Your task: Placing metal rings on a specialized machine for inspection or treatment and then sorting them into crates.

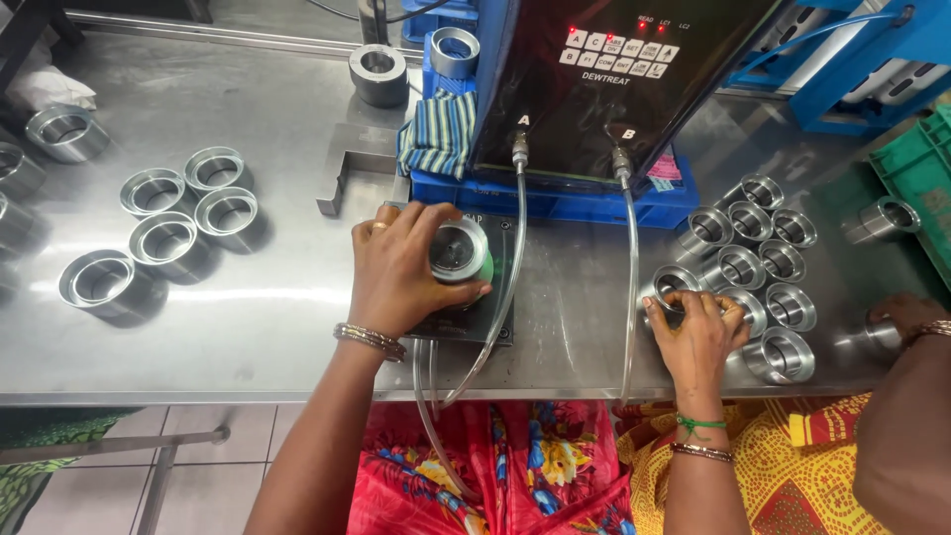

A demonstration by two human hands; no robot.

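Left hand (396, 269) grips ring (459, 250) — bore upward; upright.

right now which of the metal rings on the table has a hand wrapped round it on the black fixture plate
The metal ring under the left hand, on the black fixture plate at centre; the other rings sit straight on the steel table.

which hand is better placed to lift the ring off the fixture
Left. The left hand already wraps the ring on the fixture; the right hand rests on other rings.
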